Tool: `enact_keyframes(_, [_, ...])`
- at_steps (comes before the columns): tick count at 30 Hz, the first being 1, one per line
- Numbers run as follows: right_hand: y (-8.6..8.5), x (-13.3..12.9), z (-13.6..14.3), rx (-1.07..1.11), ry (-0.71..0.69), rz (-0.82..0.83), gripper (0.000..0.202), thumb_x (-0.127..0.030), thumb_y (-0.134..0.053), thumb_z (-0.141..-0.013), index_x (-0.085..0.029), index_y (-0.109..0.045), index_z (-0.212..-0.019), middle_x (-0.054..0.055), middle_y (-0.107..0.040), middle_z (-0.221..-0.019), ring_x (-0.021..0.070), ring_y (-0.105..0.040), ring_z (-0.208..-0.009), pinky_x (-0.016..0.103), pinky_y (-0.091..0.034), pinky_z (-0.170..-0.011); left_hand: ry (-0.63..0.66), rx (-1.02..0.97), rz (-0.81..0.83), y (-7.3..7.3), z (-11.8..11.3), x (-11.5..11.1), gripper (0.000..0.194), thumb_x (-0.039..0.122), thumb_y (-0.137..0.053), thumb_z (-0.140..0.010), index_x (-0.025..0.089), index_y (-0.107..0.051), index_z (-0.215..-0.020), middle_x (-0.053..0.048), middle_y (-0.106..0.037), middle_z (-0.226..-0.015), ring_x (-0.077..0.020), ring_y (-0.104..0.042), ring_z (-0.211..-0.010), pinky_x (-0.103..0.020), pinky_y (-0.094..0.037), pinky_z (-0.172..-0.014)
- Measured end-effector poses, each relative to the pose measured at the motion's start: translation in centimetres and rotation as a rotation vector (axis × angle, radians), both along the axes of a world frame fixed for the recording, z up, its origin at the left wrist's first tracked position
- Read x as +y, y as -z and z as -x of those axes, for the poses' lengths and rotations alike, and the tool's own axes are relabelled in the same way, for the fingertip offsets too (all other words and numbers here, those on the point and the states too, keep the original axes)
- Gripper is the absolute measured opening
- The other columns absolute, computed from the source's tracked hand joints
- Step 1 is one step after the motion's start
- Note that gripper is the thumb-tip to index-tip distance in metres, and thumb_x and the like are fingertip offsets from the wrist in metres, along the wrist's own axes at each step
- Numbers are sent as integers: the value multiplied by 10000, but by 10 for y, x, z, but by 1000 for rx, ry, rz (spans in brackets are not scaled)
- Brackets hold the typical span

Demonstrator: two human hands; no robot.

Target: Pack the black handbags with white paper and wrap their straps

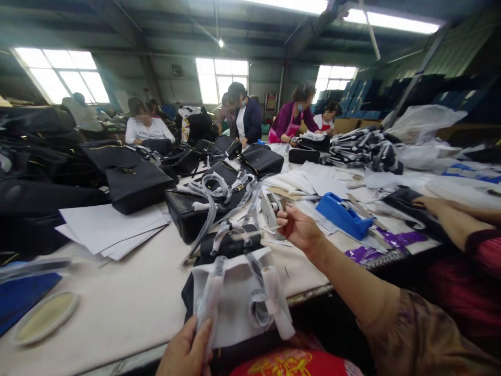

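A black bag (pixel 190 295) lies at the table's front edge, its front covered by a white sheet (pixel 235 308). Its straps are wrapped in white foam and clear plastic. My left hand (pixel 188 344) is closed around the lower end of a foam-wrapped strap (pixel 210 300) on the bag's left side. At the right, my right hand (pixel 299 227) is raised beside a grey tape dispenser (pixel 269 211). Its thumb and fingers are pinched on what looks like a thin strip of clear tape (pixel 270 228), pointing left. A rolled plastic-wrapped strap (pixel 259 308) rests on the sheet.
Behind the bag stands another black bag (pixel 182 214) with plastic-wrapped straps. White sheets (pixel 113 230) and a shallow oval dish (pixel 45 318) lie left. A blue tape dispenser (pixel 344 215) stands right, near a co-worker's arm (pixel 450 214). Several people work across the table among piled bags.
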State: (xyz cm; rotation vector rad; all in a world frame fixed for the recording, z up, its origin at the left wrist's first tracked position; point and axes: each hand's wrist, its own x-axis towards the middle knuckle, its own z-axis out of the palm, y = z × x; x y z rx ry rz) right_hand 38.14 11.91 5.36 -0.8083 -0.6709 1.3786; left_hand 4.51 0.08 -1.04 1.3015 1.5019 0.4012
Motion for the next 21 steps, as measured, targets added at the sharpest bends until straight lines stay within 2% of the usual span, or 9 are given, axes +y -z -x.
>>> enact_keyframes(3, [-9,-33,17,124,-115,-25,211,-210,-640,-845,-220,-592,-1050,-33,-577,-776,63,-492,-561,167,-462,-535,-5,3,-22,-6,-3,-2,580,767,-381,-839,206,-515,-785,26,-514,-429,-162,-508,-402,-244,-372,-451])
enact_keyframes(6, [-17,-51,27,97,-195,-70,335,-85,-667,-752,-159,-640,-1077,40,-674,-995,82,-612,-747,192,-529,-687,-12,0,-31,-13,-6,-4,523,706,-393,-874,203,-509,-790,34,-525,-453,-139,-491,-386,-225,-343,-433])
enact_keyframes(8, [-20,-56,29,37,-248,-79,342,-108,-658,-778,-155,-637,-1116,88,-685,-1145,147,-673,-903,268,-563,-791,-19,11,-34,-17,-7,-4,482,660,-396,-891,198,-513,-815,39,-538,-483,-126,-482,-371,-221,-341,-423])
enact_keyframes(10, [-21,-58,29,-18,-302,-56,393,-171,-662,-826,-186,-587,-1211,104,-685,-1207,193,-706,-932,328,-587,-780,-19,20,-34,-20,-9,-5,455,632,-403,-893,194,-517,-835,41,-546,-507,-121,-487,-363,-218,-340,-410])
enact_keyframes(12, [-18,-60,30,-70,-325,-13,460,-230,-696,-831,-205,-535,-1261,98,-726,-1119,174,-722,-740,302,-591,-625,-22,4,-42,-21,-10,-5,443,623,-421,-887,192,-515,-841,38,-565,-547,-119,-508,-369,-215,-347,-405])
enact_keyframes(13, [-15,-61,32,-97,-313,7,448,-263,-720,-820,-196,-541,-1225,85,-748,-1025,146,-689,-596,264,-558,-516,-30,-7,-45,-21,-10,-5,444,626,-426,-882,193,-511,-840,38,-570,-564,-118,-515,-369,-214,-348,-400])
enact_keyframes(16, [-2,-69,45,-162,-248,72,344,-399,-778,-768,-167,-562,-901,6,-710,-699,75,-488,-320,182,-336,-287,-51,-26,-50,-19,-11,-5,455,640,-430,-875,193,-506,-850,44,-574,-590,-118,-522,-360,-211,-349,-381])
enact_keyframes(18, [8,-79,59,-174,-244,134,408,-471,-791,-745,-173,-514,-760,-32,-633,-577,64,-445,-297,169,-268,-266,-34,-22,-45,-18,-10,-5,451,633,-433,-880,190,-511,-867,45,-576,-587,-124,-536,-366,-212,-361,-381])
enact_keyframes(21, [19,-100,81,-119,-309,216,402,-501,-770,-768,-153,-582,-846,-42,-609,-580,68,-494,-358,169,-352,-323,-16,-20,-54,-17,-9,-5,421,596,-427,-906,186,-517,-870,45,-579,-590,-116,-540,-368,-207,-374,-388])
